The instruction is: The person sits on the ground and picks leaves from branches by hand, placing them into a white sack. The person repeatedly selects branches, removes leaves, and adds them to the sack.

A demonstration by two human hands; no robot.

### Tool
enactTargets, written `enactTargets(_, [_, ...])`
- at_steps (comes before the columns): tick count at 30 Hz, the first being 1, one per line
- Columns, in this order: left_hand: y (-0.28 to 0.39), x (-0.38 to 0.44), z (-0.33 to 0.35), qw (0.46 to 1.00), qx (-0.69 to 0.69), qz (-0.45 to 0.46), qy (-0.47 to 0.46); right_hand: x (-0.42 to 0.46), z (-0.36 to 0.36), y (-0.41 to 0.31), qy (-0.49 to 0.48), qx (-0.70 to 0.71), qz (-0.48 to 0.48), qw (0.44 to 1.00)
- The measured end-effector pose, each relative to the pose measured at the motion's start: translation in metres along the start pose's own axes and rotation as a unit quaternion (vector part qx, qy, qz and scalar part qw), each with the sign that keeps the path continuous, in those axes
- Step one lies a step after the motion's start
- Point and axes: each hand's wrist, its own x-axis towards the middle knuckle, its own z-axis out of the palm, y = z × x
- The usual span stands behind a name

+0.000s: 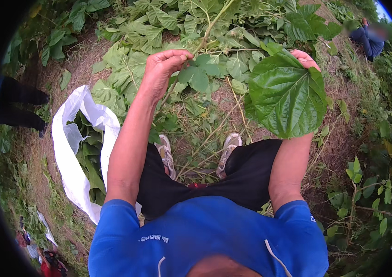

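Note:
My left hand [163, 67] pinches a long green leafy branch [213, 26] between thumb and fingers, and a small lobed leaf [199, 72] hangs just beside the fingertips. Large glossy green leaves [287, 98], at least two overlapping, are held by my right hand [307, 61]; they cover most of its palm and wrist. Beyond both hands lies a heap of cut leafy branches [161, 20], some leaves pale and limp. An open white sack [67, 169] with green leaves [92, 157] inside stands left of my left forearm.
Another person's dark-trousered legs [22, 100] stand at the left. At the upper right a person in blue [369, 39] is low among plants. More people [48, 261] are at the lower left. A leafy sapling [353, 194] grows at the right; loose stems [209, 138] lie between my shoes.

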Motion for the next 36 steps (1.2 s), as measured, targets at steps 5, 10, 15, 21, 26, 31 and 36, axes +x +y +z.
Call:
enactTargets(5, [0.001, 0.000, -0.006, 0.999, -0.048, 0.010, 0.003, -0.014, 0.065, 0.007, 0.103, -0.080, -0.107, 0.986])
enactTargets(10, [0.002, 0.002, -0.005, 0.999, 0.006, -0.030, 0.023, -0.010, 0.032, 0.006, 0.094, -0.231, -0.077, 0.965])
enactTargets(15, [0.003, 0.001, 0.019, 0.987, 0.137, -0.049, 0.075, -0.014, 0.050, 0.011, 0.074, -0.313, -0.120, 0.939])
enactTargets(21, [0.014, -0.001, 0.036, 0.969, 0.231, -0.030, -0.083, -0.024, 0.079, 0.014, 0.030, -0.380, -0.144, 0.913])
enactTargets(26, [0.004, -0.001, 0.044, 0.985, 0.136, 0.028, -0.102, -0.039, 0.109, 0.009, 0.044, -0.415, -0.225, 0.880])
enactTargets(31, [0.006, -0.004, 0.062, 0.993, 0.011, 0.016, -0.113, -0.040, 0.150, -0.037, -0.016, -0.619, -0.435, 0.654])
enactTargets(36, [0.001, -0.006, 0.071, 0.992, 0.033, 0.058, -0.107, -0.025, 0.177, -0.052, -0.081, -0.757, -0.395, 0.514])
